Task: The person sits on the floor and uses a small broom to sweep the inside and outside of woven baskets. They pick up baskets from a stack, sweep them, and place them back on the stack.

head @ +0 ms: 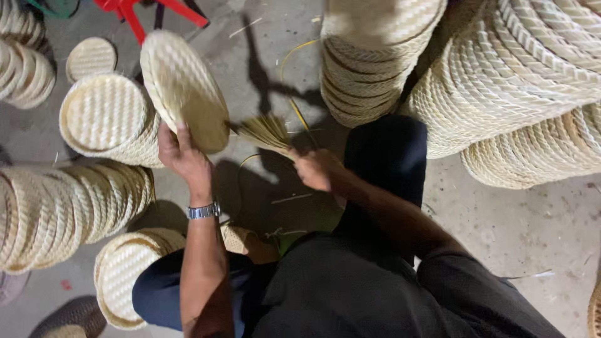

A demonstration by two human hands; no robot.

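Nearest, at six o'clock, we see our dark-clothed lap. Above it, our left hand [181, 153], a wristwatch [204, 211] on its wrist, grips the lower edge of a round woven tray [184, 91] tilted toward eleven o'clock. At centre, our right hand [316, 169] closes around a bundle of thin straw strips [266, 133]. Farther off, stacks of woven trays [375, 56] ring the concrete floor [532, 225] from nine to three o'clock.
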